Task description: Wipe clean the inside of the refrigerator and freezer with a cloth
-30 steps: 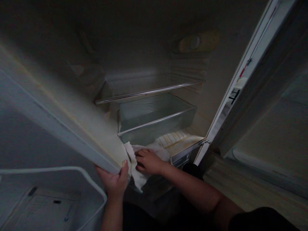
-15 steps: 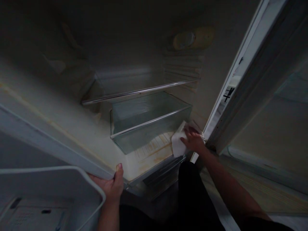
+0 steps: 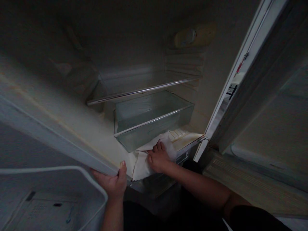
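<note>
White cloth [image 3: 141, 166] lies beneath the right grip [image 3: 159, 159], closure unclear; left grip [image 3: 114, 184] clamps fridge wall [image 3: 96, 146].

The left hand [image 3: 114, 183] was turned with its thumb [image 3: 123, 170] standing upright, parted from the other fingers, whose ends were hidden. Its bare forearm [image 3: 113, 213] rose almost vertically, the wrist fairly straight. The right hand [image 3: 159, 157] faced palm down, its fingers bent at the knuckles. The right forearm [image 3: 197, 189] slanted across from the lower right, bare up to a black sleeve [image 3: 255, 218].
</note>
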`<action>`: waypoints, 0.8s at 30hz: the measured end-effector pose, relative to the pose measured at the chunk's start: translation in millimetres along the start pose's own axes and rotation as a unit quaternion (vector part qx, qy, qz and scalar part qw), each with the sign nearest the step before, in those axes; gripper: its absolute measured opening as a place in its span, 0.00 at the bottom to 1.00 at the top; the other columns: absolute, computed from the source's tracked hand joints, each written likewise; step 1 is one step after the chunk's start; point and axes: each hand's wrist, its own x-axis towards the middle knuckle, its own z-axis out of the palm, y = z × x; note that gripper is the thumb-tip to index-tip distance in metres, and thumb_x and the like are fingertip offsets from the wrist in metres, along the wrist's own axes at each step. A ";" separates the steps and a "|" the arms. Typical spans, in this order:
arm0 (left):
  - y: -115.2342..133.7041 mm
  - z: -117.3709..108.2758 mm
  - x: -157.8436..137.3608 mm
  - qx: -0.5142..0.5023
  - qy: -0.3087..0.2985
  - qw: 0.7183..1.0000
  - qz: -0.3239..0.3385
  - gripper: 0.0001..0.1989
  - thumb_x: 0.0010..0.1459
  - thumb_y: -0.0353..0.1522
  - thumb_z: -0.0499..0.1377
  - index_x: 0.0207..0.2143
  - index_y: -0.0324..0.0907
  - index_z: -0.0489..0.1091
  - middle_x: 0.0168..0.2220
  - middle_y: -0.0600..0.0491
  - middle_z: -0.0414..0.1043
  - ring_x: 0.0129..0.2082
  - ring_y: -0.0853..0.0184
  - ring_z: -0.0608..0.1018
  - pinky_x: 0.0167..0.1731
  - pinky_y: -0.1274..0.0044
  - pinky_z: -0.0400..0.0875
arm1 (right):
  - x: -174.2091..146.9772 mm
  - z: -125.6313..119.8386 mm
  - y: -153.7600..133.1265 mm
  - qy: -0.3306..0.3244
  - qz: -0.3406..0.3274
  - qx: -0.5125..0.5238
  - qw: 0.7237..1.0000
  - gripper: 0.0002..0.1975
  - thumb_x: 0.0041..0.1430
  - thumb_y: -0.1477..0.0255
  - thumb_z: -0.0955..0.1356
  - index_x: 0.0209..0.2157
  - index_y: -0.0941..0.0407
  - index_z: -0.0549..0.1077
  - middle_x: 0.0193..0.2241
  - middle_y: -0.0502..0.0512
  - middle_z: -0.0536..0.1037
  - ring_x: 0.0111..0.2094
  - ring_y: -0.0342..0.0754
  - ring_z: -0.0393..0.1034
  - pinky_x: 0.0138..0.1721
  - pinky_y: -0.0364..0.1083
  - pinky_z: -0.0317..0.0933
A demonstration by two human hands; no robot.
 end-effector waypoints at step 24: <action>3.0 2.7 -1.2 -0.008 0.026 0.999 0.034 0.49 0.49 0.39 0.72 0.68 0.38 0.53 0.67 0.31 0.63 0.68 0.48 0.71 0.69 0.55 0.64 | 44.8 -42.2 130.6 0.291 0.258 0.124 0.913 0.20 0.76 0.64 0.57 0.50 0.63 0.72 0.52 0.73 0.74 0.59 0.60 0.66 0.65 0.58 0.58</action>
